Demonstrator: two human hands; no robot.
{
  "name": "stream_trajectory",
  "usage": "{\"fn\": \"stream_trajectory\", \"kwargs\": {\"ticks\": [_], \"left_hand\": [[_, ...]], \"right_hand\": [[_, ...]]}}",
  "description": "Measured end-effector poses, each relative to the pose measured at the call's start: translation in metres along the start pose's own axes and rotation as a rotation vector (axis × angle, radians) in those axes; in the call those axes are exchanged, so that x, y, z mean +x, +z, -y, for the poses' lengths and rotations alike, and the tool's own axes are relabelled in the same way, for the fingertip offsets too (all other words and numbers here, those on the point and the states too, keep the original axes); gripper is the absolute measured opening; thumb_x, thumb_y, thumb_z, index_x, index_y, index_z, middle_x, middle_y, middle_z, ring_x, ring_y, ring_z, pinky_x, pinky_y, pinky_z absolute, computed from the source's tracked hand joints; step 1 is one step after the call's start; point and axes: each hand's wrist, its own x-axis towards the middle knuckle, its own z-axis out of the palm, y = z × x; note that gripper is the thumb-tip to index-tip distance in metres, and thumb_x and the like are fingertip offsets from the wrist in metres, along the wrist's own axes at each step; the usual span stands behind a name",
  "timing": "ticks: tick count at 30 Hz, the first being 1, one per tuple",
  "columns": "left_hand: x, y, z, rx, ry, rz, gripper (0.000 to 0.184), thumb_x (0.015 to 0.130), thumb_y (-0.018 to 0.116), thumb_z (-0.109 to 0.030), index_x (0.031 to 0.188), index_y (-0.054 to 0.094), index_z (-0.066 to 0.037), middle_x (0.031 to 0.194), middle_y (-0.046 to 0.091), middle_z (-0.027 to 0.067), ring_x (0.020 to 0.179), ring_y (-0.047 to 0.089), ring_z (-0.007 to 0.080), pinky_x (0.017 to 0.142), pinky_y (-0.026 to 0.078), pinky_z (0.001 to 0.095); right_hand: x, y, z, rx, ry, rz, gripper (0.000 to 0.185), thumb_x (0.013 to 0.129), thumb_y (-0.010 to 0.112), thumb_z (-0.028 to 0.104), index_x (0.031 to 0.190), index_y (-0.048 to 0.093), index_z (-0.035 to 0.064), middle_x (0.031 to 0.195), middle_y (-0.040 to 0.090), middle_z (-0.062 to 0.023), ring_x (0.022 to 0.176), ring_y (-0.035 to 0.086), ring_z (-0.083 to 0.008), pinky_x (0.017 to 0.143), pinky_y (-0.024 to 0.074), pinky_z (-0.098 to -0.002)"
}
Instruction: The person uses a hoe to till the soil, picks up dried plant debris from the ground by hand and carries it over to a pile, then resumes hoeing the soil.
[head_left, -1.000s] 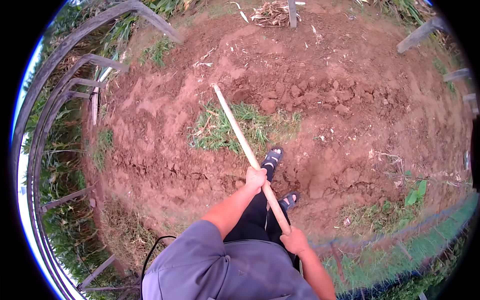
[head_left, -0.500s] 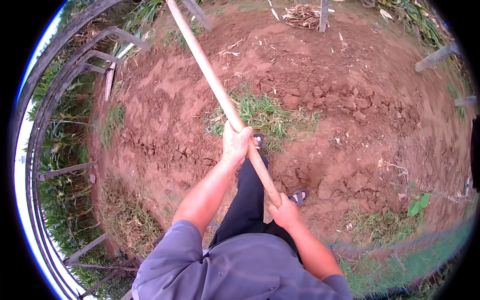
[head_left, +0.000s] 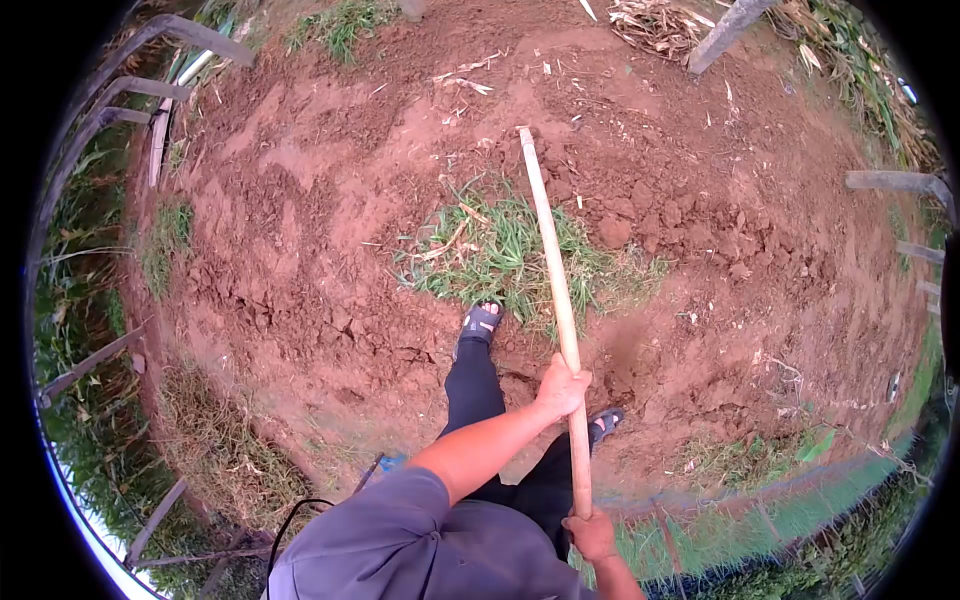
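A long pale wooden handle (head_left: 555, 270) slants up from my waist to the soil beyond the grass. My left hand (head_left: 563, 387) is wrapped round its middle part, and my right hand (head_left: 593, 534) closes round its lower end near my body. The far end of the handle touches or nearly touches the red soil; any tool head there cannot be made out. Cut green grass (head_left: 500, 250) lies left of and beneath the handle. My sandalled feet stand on the soil just below the grass.
Red clods (head_left: 670, 220) spread right of the grass. Grey posts (head_left: 728, 38) rise at the top and both sides. Dry stalks (head_left: 655, 28) lie at the top, dry grass (head_left: 220, 440) at lower left, and green netting (head_left: 810, 515) runs along the lower right.
The handle has swung down from its raised position, and its far end is now at the soil beyond the grass. Both hands have moved right and lower in view, and the camera view has shifted.
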Motion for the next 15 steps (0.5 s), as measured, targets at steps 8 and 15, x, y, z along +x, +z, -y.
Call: {"fn": "stream_trajectory", "kwargs": {"ticks": [8, 15], "left_hand": [[0.022, -0.098, -0.056, -0.355, -0.194, 0.154, 0.033, 0.084, 0.067, -0.007, 0.104, 0.043, 0.001, 0.077, 0.059, 0.0135, 0.048, 0.062, 0.0250, 0.040, 0.052, 0.0397], [-0.001, -0.124, -0.079, -0.313, -0.209, 0.136, 0.034, 0.085, 0.065, -0.007, 0.109, 0.042, 0.002, 0.077, 0.059, 0.0152, 0.050, 0.064, 0.0270, 0.042, 0.053, 0.0417]], "right_hand": [[-0.076, 0.087, 0.109, 0.018, 0.068, -0.070, 0.016, 0.080, 0.072, 0.012, 0.090, 0.065, 0.0027, 0.067, 0.063, -0.0053, 0.058, 0.062, -0.0147, 0.056, 0.0514, -0.0324], [-0.099, 0.105, 0.087, -0.055, 0.060, -0.206, 0.014, 0.078, 0.071, 0.011, 0.087, 0.064, 0.0025, 0.070, 0.065, -0.0070, 0.062, 0.063, -0.0165, 0.059, 0.0514, -0.0333]]}}
